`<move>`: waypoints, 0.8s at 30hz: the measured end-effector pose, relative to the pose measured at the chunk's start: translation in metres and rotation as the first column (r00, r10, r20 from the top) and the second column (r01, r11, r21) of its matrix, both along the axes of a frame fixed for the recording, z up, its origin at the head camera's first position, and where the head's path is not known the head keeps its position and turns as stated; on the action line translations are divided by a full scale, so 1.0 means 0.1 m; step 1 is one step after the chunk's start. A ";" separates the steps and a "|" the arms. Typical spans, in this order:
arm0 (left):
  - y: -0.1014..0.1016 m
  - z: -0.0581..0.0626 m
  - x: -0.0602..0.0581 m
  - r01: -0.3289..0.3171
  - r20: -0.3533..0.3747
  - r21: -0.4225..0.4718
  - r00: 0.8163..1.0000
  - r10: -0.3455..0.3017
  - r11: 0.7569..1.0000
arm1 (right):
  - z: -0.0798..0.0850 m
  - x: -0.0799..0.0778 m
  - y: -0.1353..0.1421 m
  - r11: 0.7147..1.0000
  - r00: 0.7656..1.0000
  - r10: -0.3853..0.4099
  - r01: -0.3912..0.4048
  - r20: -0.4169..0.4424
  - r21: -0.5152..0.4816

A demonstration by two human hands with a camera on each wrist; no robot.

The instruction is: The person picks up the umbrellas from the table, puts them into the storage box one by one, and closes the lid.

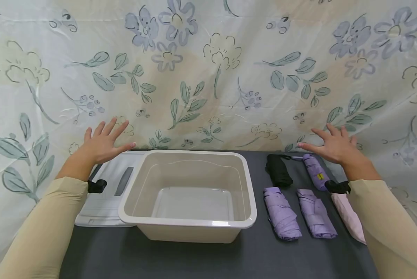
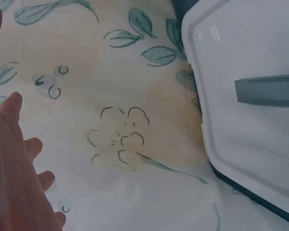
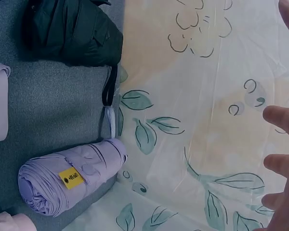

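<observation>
My left hand (image 1: 103,142) is held with fingers spread above a white lid (image 1: 107,201) that has grey handles; it holds nothing. On the other side my right hand (image 1: 337,146) is spread the same way, above several folded umbrellas, and is free of any object. Between the hands stands a beige plastic bin (image 1: 194,209) with nothing inside. To its right lie a black folded umbrella (image 1: 278,170), a purple umbrella with a yellow tag (image 3: 72,178), two more purple umbrellas, one nearer the bin (image 1: 282,214) and one beside it (image 1: 316,214), and a pink umbrella (image 1: 349,217) partly behind my right sleeve.
A dark grey table top (image 1: 180,259) carries all of these things. Behind it and at both sides hangs a floral curtain (image 1: 208,77). The lid sits partly under the bin's left rim in the head view.
</observation>
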State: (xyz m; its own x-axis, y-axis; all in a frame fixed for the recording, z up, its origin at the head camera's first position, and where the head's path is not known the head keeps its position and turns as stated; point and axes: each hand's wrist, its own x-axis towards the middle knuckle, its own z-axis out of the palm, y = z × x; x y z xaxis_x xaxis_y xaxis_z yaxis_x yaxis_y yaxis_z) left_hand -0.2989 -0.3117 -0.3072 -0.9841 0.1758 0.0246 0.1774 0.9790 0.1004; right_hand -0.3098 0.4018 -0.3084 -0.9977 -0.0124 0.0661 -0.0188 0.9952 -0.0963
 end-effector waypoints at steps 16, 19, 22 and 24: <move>-0.01 -0.12 0.06 0.009 0.006 0.088 1.000 -0.009 0.996 | 0.02 0.03 -0.12 0.997 0.998 0.059 -0.059 -0.016 -0.045; 0.01 -0.15 0.09 0.020 -0.013 0.112 1.000 -0.019 0.993 | 0.01 0.08 -0.14 0.995 0.996 0.077 -0.080 -0.041 -0.064; 0.03 -0.17 0.13 0.040 -0.038 0.133 0.999 -0.035 0.990 | -0.03 0.14 -0.16 0.989 0.993 0.103 -0.109 -0.066 -0.100; 0.05 -0.18 0.16 0.054 -0.058 0.155 0.997 -0.045 0.986 | -0.07 0.19 -0.18 0.981 0.990 0.125 -0.134 -0.072 -0.143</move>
